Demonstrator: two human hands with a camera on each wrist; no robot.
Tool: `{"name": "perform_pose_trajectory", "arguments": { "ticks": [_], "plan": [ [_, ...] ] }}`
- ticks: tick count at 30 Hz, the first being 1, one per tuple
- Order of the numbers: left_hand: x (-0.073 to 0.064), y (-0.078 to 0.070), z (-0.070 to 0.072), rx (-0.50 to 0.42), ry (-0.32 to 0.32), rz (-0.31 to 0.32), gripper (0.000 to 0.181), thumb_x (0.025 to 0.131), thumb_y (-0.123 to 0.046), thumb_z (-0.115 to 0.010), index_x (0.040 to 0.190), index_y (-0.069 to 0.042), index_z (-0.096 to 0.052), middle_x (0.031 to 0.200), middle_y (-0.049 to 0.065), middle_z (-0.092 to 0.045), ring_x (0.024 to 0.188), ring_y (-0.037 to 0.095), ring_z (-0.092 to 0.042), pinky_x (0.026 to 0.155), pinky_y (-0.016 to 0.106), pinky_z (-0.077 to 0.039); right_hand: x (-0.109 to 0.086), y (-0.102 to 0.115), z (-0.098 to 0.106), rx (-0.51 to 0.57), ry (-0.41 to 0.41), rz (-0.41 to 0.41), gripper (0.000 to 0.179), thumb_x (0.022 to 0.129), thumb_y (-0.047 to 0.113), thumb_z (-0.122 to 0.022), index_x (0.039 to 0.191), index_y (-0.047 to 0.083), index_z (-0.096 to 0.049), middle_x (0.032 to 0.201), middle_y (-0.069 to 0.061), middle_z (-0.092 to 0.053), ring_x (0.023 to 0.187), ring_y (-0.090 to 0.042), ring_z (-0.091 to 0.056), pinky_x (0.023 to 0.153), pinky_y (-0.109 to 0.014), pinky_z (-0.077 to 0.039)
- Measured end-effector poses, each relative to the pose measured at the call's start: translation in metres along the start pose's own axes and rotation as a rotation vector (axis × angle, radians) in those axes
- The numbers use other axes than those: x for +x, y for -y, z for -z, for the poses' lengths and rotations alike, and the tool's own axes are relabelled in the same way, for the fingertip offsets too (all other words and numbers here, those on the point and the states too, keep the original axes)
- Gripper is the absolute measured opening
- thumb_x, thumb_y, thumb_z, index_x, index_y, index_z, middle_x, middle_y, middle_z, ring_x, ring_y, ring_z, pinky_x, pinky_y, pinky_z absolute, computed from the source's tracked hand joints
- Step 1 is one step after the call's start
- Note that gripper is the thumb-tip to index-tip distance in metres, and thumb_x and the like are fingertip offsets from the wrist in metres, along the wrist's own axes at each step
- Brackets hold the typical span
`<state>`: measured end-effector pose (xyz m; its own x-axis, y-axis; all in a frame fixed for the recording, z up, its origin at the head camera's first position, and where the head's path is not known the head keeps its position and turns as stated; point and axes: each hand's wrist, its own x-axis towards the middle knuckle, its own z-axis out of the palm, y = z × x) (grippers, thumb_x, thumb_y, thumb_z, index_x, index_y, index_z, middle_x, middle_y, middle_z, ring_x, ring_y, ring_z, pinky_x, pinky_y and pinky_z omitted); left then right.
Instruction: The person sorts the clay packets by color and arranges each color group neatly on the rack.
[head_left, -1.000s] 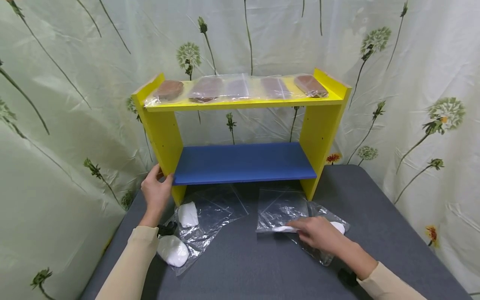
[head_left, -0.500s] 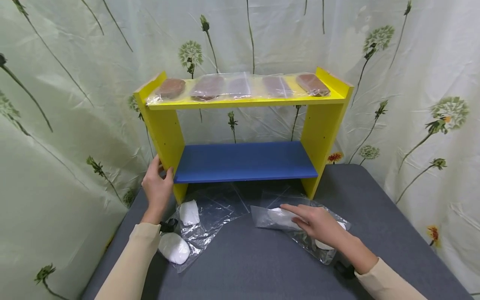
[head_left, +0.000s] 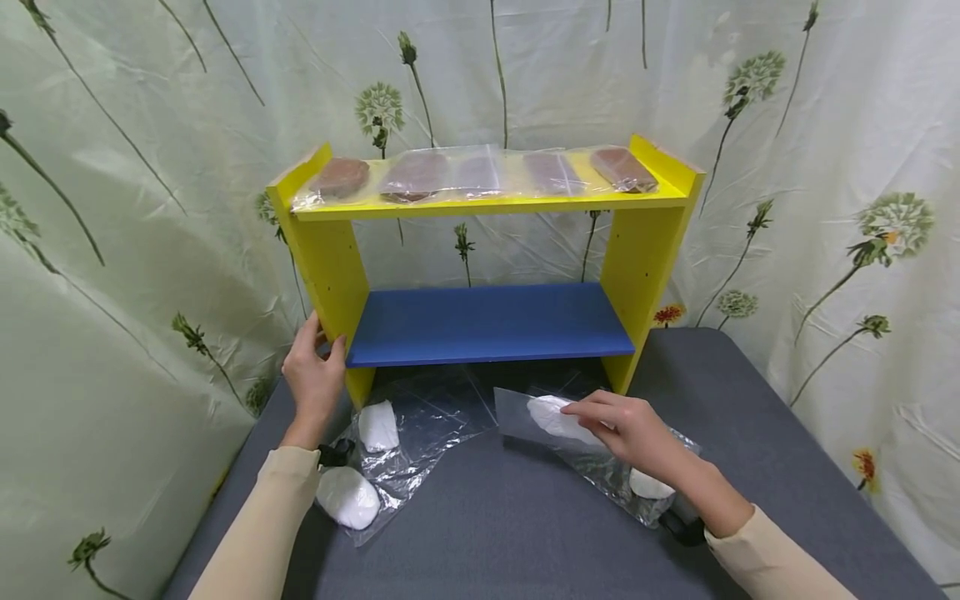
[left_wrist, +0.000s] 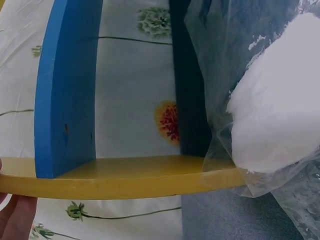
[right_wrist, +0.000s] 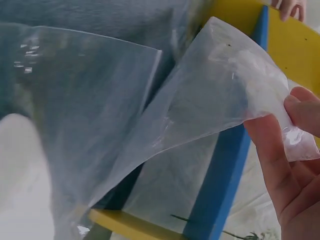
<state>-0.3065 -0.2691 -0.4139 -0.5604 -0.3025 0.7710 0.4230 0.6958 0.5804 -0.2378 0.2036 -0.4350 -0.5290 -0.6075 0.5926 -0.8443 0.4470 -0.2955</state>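
Observation:
My left hand (head_left: 313, 375) grips the front edge of the left side panel of a yellow shelf unit (head_left: 322, 275); its fingertips show at the left edge of the left wrist view. My right hand (head_left: 637, 437) pinches a clear plastic bag (head_left: 516, 417) with a flat white piece (head_left: 551, 415) inside, lifted and tilted above the table. In the right wrist view the thumb and fingers (right_wrist: 272, 150) hold the bag at its filled end. Beneath the right hand lies another clear bag with a white piece (head_left: 651, 485), partly hidden by the hand.
Two white pieces in clear bags, one a rounded pad (head_left: 348, 497), lie on the grey table (head_left: 480, 525) at left. The unit has a blue lower shelf (head_left: 487, 323). Several bagged brown pieces (head_left: 622, 169) lie on its top. A flowered curtain (head_left: 847, 167) hangs behind.
My right hand has raised the bag off the table and tilted it up, so the white piece now shows broadside. The left hand keeps its hold on the shelf unit.

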Motion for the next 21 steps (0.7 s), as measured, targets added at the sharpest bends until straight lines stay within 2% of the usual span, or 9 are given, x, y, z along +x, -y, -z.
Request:
{"name": "perform_pose_trajectory", "arguments": {
  "ticks": [7, 15, 19, 21],
  "plan": [
    [0.000, 0.001, 0.000, -0.029, -0.005, 0.007, 0.053, 0.087, -0.001, -0.077, 0.137, -0.015, -0.064, 0.120, 0.012, -0.069, 0.098, 0.033, -0.071, 0.073, 0.001, -0.042, 0.015, 0.005, 0.008, 0.026, -0.037, 0.004, 0.048, 0.082, -0.008, -0.077, 0.124, 0.014, -0.073, 0.109, 0.004, -0.071, 0.074, -0.001, -0.054, 0.058, -0.011, -0.043],
    [-0.001, 0.001, 0.000, -0.043, -0.007, 0.009, 0.053, 0.087, -0.001, -0.077, 0.137, -0.015, -0.063, 0.120, 0.010, -0.069, 0.098, 0.034, -0.071, 0.073, 0.002, -0.043, 0.032, 0.009, 0.016, 0.047, -0.078, 0.005, 0.051, 0.080, -0.005, -0.081, 0.128, 0.010, -0.071, 0.115, -0.002, -0.069, 0.058, 0.000, -0.045, 0.053, -0.012, -0.040],
    [0.000, 0.001, 0.000, -0.037, 0.000, 0.016, 0.053, 0.088, -0.002, -0.077, 0.137, -0.015, -0.063, 0.120, 0.009, -0.069, 0.100, 0.032, -0.071, 0.074, 0.005, -0.047, 0.040, 0.012, 0.020, 0.082, -0.099, -0.021, 0.053, 0.080, -0.006, -0.080, 0.130, 0.008, -0.069, 0.115, -0.004, -0.068, 0.060, -0.001, -0.051, 0.053, -0.013, -0.044],
    [0.000, 0.001, 0.000, -0.032, 0.003, 0.018, 0.053, 0.088, -0.002, -0.076, 0.137, -0.016, -0.063, 0.120, 0.009, -0.069, 0.100, 0.031, -0.071, 0.076, 0.014, -0.054, 0.044, 0.013, 0.022, 0.101, -0.111, -0.047, 0.054, 0.081, -0.006, -0.080, 0.132, 0.008, -0.068, 0.115, -0.003, -0.068, 0.063, -0.002, -0.056, 0.054, -0.014, -0.047]
  ]
}}
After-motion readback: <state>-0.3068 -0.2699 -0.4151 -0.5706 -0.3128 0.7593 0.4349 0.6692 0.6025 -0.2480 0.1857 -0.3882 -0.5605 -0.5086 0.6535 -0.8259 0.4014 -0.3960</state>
